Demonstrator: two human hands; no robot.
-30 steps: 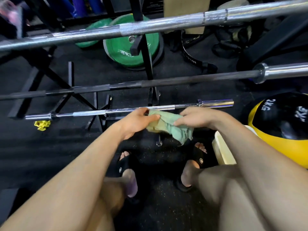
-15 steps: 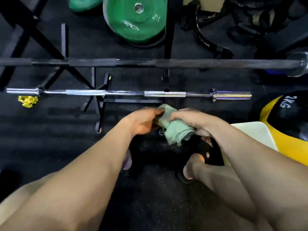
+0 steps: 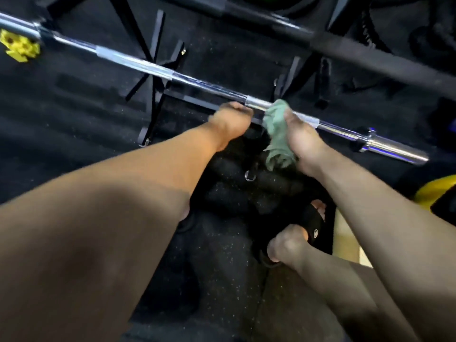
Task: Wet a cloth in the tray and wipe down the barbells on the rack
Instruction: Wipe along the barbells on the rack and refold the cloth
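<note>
Right hand (image 3: 304,138): fingers curled round a crumpled pale green cloth (image 3: 277,134), pressing its upper end against the chrome barbell (image 3: 197,82). Left hand (image 3: 230,122): at the bar just left of the cloth; grip unclear through blur. Barbell: polished, lying low and diagonal on the black rack (image 3: 158,70). Black barbell (image 3: 345,48): behind, parallel. Floor (image 3: 222,243): dark speckled rubber. Yellow clip (image 3: 21,49): far left.
</note>
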